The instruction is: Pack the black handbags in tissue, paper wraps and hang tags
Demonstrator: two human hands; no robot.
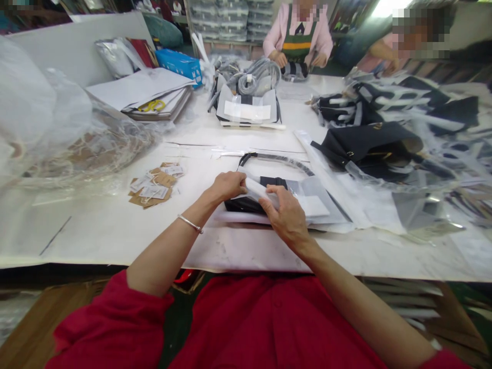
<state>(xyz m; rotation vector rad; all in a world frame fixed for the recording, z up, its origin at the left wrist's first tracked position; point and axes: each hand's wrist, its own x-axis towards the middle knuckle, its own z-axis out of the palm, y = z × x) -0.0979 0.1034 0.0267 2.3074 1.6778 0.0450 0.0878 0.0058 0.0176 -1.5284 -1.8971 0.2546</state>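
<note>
A black bag (244, 205) lies on the table in front of me, with white wrapping sheet (313, 206) over much of it. Its handle (286, 161), covered in clear plastic, curves away behind it. My left hand (230, 185) pinches the left end of a folded white wrapping strip (257, 188) over the bag. Thumb and fingers of my right hand (286, 212) close on the same strip at its right end. The part of the bag under my hands is hidden.
Brown paper tags (156, 185) lie to the left, near a heap of clear plastic (96, 146). Another wrapped bag (248, 108) stands farther back. An unwrapped black bag (369, 146) rests at right. Across the table, a co-worker (300, 36) handles a dark bundle.
</note>
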